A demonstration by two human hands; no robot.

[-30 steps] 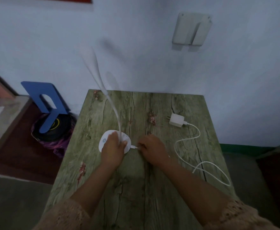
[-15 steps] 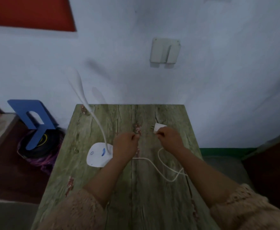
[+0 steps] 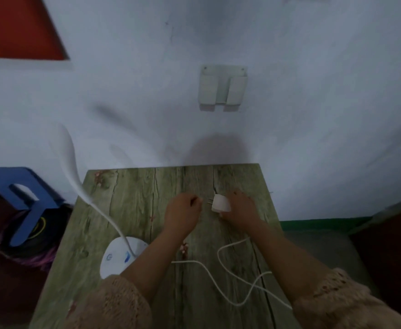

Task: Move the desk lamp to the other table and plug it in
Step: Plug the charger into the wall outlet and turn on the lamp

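Now right hand [image 3: 238, 206] grips the plug [image 3: 221, 203], prongs pointing left at the loosely curled, empty left hand [image 3: 182, 213].

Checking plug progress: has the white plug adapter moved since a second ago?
Yes. The plug adapter, then lying near the table's right edge, is now in the right hand, nearer the table's middle and far edge.

We note the lamp head [image 3: 66, 148] is motion-blurred. Our left forearm [image 3: 152, 255] covers part of the lamp base [image 3: 121, 255] and the cable's [image 3: 220, 290] near end. The right hand [image 3: 239, 207] conceals the plug's [image 3: 220, 203] rear. Both sleeves [image 3: 114, 302] are cut off below.
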